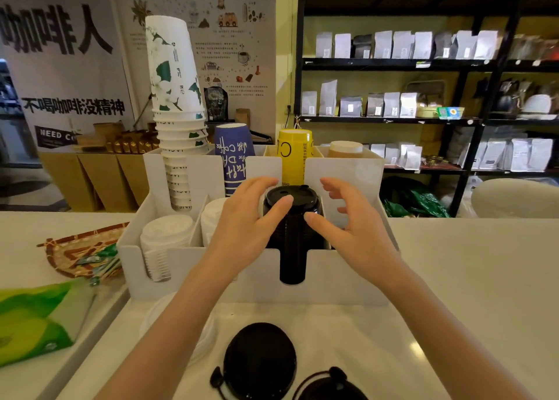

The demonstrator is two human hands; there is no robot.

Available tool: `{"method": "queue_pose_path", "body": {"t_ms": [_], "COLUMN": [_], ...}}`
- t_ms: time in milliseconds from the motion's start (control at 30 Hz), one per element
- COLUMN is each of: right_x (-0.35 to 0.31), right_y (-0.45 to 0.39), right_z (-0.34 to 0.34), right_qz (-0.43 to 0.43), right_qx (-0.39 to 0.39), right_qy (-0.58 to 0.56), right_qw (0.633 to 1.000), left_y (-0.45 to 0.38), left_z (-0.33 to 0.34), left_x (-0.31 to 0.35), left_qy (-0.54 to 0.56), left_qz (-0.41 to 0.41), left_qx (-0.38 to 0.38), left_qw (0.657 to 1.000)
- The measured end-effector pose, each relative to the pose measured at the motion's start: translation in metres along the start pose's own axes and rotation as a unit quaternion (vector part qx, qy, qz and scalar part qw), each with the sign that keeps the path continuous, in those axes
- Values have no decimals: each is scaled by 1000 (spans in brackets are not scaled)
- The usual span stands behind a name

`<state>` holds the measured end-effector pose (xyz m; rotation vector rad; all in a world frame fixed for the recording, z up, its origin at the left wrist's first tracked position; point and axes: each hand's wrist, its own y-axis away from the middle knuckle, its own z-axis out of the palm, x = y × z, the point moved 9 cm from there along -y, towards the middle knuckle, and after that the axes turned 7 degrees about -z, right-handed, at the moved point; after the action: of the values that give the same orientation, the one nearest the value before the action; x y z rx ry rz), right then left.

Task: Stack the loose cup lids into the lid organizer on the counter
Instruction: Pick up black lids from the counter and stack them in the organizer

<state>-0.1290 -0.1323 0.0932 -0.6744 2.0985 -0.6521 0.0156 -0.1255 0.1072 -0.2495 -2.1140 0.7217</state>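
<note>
- We find both hands at the black stack point(292, 218) in the organizer point(332, 278), which stands on the worktop point(453, 278) just beyond the person.
- The left hand point(245, 227) has its thumb laid on the top lid; its other fingers curl round the stack's left side and look to be touching it, though we see no closed grip.
- The right hand point(354, 233) is spread open with nothing in it; its thumb tip is at the stack's right edge, the remaining fingers clear of it.
- We judge the step in hand to be seating and squaring the top lid. Good practice: press evenly from both sides, keep the lid level, and line it up with those beneath so that it nests rather than tilts.
- Loose lids still to be stacked: one black lid point(260, 360) and a second black lid point(329, 387), partly cut by the frame, lie near on the worktop; a pale lid point(202, 339) lies just left of them, partly hidden by the left forearm.
- Organizer, near row: white lids point(165, 239) in the left slot; more white lids in the next slot, mostly hidden by the left hand; the black stack right of those.
- Organizer, far row: a tall stack of white cups point(175, 121), blue cups point(233, 157), yellow cups point(295, 154) and, furthest right, a brown cup point(344, 150), all upside down.
- The black stack stands well above its slot front; we judge that added lids may tip if placed off-centre.
</note>
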Motion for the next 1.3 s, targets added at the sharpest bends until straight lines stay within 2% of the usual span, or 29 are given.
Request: {"method": "queue_pose_path", "body": {"t_ms": [167, 333, 467, 633, 733, 867, 1067, 1300], "right_x": [-14, -16, -8, 8, 14, 12, 11, 5], "right_y": [26, 51, 70, 89, 95, 100, 100, 83], "right_z": [11, 51, 87, 112, 119, 124, 125, 105], "right_qz": [-3, -10, 4, 38, 53, 54, 50, 66], "right_qx": [-36, -199, -310, -394, -413, -423, -418, -366], "right_qy": [-36, -11, 24, 59, 62, 48, 45, -11], "right_qw": [999, 980, 950, 916, 907, 903, 906, 928], "left_y": [37, 89, 123, 143, 149, 151, 152, 145], "left_z": [-8, -1, -3, 16, 24, 28, 25, 12], "left_x": [-5, -53, -79, -91, -84, -80, -91, -86], "left_qy": [3, -87, -82, -120, -148, -121, -105, -39], "left_qz": [10, -56, -113, -144, -122, -111, -148, -140], "left_qx": [-4, -106, -142, -218, -229, -232, -205, -156], "left_qw": [1000, 989, 980, 958, 954, 959, 962, 977]}}
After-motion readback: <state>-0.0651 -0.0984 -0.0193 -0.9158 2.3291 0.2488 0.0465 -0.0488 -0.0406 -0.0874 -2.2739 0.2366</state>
